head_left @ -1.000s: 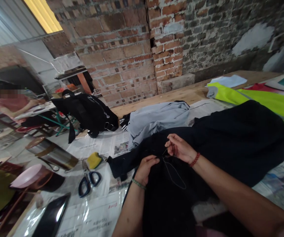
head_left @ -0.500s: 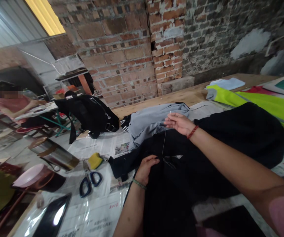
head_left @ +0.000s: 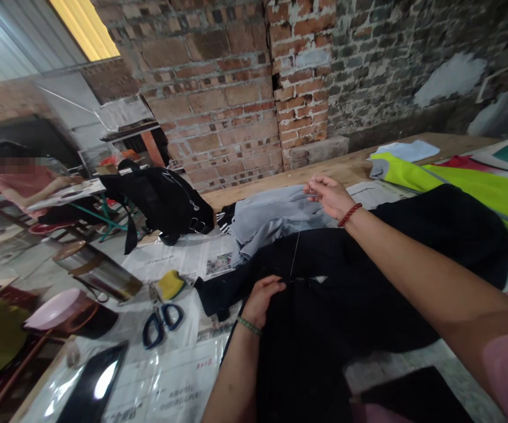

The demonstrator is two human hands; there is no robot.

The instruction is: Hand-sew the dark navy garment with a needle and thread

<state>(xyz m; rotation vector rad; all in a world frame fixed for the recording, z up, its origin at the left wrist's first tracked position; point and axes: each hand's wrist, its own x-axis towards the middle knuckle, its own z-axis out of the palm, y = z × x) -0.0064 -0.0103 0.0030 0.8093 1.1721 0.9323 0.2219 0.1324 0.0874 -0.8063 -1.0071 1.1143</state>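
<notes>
Our right hand (head_left: 333,200) stands higher and farther from our left hand (head_left: 257,302) than a second ago, and the pale thread (head_left: 295,252), then looped loosely over the dark garment (head_left: 307,346), now runs almost straight between the two hands; our left hand keeps its place. We pinch the upper end of the thread between thumb and forefinger of the right hand, and something thin at those fingers is too small to tell. We hold the left fingers pressed together on the garment, just beside the spot where the thread rises from it. The garment spreads below and to the right of the left fingers, across the newspaper-covered worktop (head_left: 360,167). Beyond the left fingers we see a crumpled grey cloth (head_left: 271,217), which also lies near the right fingers. To the left of the left fingers we have blue-handled scissors (head_left: 159,329), a yellow sponge (head_left: 170,286) near their blades and, farther out, a steel flask (head_left: 104,273), with a black bag (head_left: 161,202) beyond it. Well to the right of the right fingers lies a bright yellow garment (head_left: 474,191).
</notes>
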